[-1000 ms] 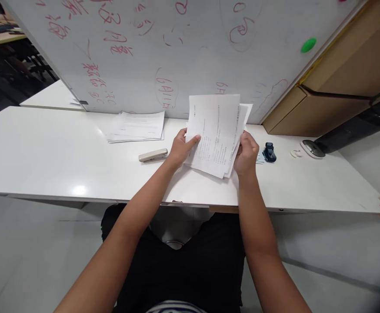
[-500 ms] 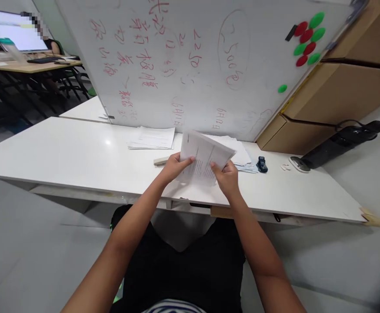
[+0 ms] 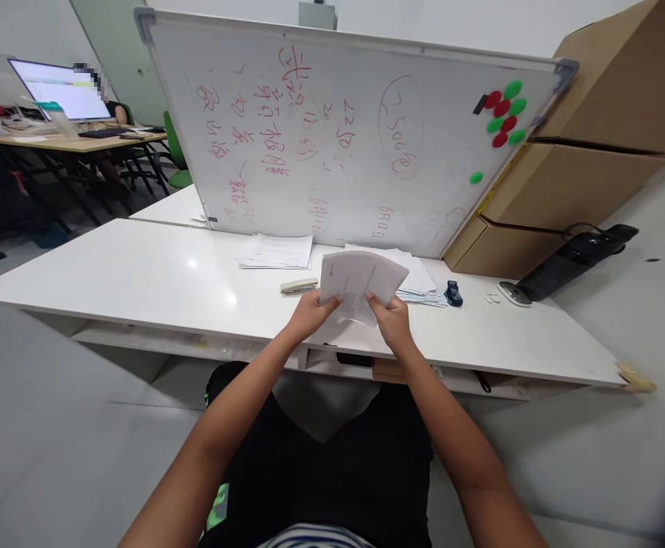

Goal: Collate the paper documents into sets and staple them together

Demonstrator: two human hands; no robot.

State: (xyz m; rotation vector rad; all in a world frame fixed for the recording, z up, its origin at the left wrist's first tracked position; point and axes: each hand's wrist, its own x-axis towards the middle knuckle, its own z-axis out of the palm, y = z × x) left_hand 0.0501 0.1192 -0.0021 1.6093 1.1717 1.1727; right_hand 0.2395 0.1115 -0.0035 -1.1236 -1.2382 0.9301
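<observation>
Printed sheets of paper are held up and bowed above the desk's front edge, between both hands. My left hand grips their left side, thumb on the printed face. On the lower right side my right hand is closed the same way, its thumb pressing the print. The fingers behind the paper are hidden. Just left of the held sheets lies a beige stapler. Behind them, partly covered, is a loose pile of papers, with a small dark blue device, perhaps a stapler, beside it.
A whiteboard with red writing stands along the back of the white desk. Another paper stack lies at its foot. Cardboard boxes, a black bottle and earbuds are at right. A person sits at a far desk.
My view has tilted up, showing the whiteboard's top edge. The sheets have become more bowed between my hands, which still hold them.
</observation>
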